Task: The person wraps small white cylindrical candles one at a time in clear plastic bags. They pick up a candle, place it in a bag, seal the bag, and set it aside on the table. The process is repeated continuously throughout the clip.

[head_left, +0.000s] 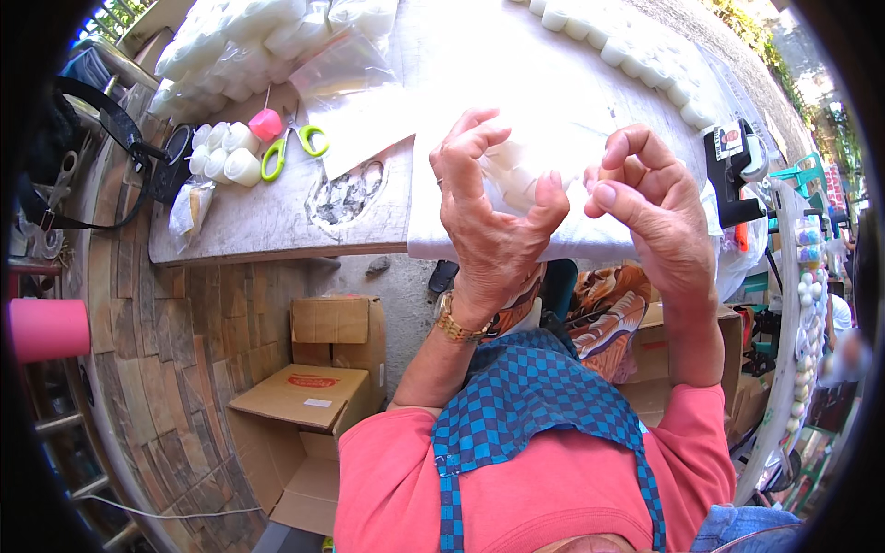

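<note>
Pale material (509,173) shows between raised, curled hands (487,205).

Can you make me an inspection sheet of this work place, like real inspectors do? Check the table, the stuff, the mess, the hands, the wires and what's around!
Surface: wooden table, rough patch near its front edge; white cloth at the front.
Job's things: whitish piece at the left hand; glare hides its shape.
Clutter: green-handled scissors, small pink object, white cups.
Hands: left, fingers curved around the piece; right hand, thumb and fingers close together, grip unclear.
Cables: thin pale cord on the floor, possibly a cable.
Surroundings: cardboard boxes, pink bucket.
</note>
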Demonstrator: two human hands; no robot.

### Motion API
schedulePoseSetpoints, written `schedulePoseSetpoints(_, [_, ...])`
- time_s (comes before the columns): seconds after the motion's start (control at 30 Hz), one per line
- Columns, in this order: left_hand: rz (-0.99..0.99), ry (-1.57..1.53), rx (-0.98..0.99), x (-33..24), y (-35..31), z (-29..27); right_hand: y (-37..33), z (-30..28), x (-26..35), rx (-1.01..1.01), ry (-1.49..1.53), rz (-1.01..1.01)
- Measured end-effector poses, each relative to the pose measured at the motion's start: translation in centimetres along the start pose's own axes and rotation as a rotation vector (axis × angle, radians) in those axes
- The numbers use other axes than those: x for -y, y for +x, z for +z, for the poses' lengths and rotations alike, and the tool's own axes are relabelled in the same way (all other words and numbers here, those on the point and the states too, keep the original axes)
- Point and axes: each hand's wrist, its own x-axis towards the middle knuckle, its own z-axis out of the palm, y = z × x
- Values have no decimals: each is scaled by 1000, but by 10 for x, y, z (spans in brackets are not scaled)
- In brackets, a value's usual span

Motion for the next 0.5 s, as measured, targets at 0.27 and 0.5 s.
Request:
schedulePoseSetpoints(0.27, [-33, -103, -86, 1, -1, 2, -9, 12, -20, -53, 94, -22])
schedulePoseSetpoints(0.5, [-38, -122, -71, 0, -1, 1, -11, 27, -48, -178, -21, -204])
